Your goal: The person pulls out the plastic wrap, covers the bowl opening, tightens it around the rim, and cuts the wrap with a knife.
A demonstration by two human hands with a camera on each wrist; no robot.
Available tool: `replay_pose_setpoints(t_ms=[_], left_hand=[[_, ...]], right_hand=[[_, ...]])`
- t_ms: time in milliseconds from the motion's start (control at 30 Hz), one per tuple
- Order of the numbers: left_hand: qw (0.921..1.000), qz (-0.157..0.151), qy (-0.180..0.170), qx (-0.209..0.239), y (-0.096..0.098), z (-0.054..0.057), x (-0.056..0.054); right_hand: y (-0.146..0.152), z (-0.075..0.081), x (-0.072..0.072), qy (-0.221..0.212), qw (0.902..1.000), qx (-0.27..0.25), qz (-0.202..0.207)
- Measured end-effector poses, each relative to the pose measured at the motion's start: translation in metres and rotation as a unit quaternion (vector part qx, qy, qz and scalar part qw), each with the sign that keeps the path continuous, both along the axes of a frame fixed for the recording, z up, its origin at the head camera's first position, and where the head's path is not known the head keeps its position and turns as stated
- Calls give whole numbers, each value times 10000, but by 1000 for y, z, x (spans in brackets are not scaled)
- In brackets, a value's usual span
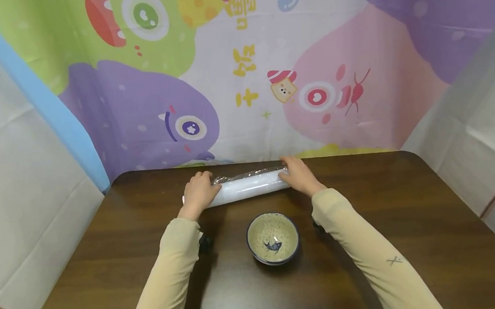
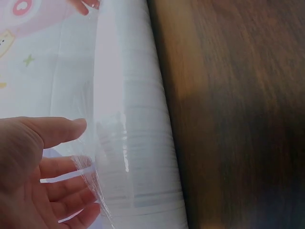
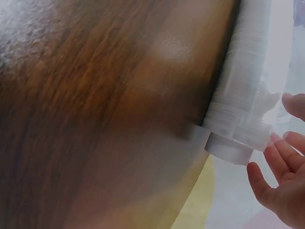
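Observation:
A long white roll of plastic wrap (image 1: pixel 249 186) lies slightly slanted near the table's back edge. At its left end is my left hand (image 1: pixel 200 190); in the left wrist view its thumb (image 2: pixel 64 131) and loosely bent fingers stand apart, with a creased, clear edge of film (image 2: pixel 90 179) across the fingertips. My right hand (image 1: pixel 300 174) is at the roll's other end. The right wrist view has its thumb and fingers spread, fingertips right at the end beside the protruding core (image 3: pixel 229 149). Loose clear film bunches along the roll's far side.
A speckled bowl (image 1: pixel 273 239) with a blue rim and a fish drawing inside stands on the dark wooden table (image 1: pixel 255 296), nearer me than the roll. A cartoon-printed curtain (image 1: pixel 246 126) hangs directly behind the table, with pale panels at both sides.

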State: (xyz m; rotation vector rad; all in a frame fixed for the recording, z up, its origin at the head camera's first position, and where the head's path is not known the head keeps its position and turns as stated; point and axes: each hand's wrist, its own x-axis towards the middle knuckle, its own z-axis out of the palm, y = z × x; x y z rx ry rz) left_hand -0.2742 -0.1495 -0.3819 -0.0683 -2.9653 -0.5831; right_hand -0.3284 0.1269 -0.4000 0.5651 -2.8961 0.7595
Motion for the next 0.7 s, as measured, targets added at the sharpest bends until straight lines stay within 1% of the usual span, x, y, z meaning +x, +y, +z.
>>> replay_pose_setpoints(t_ms=[100,167,300,400,500,600,700], left_hand=[[9999,-13,77,-120,-1,1,2],[9997,-18,170,-158,-1,1,3],[9993,-53,335,-179,-4,-3,6],[9992,-45,377,-123,-6,-5,8],[9994,24,330,74,-6,-5,7],[9992,80,229,306,-6,-3,7],[9989,98,127,450,-6,-1,8]], right_hand=[[0,1,0,153,9998,123,-8],[-1,1,0,229,9996,154,-92],[-3,-4,0,464,9986,212,-171],[-4,-7,2,653,9975,229,-124],[-3,-6,4,800,9966,173,-107],[0,-5,6,748,9971,18,-124],[1,-4,7,571,9983,-71,-134]])
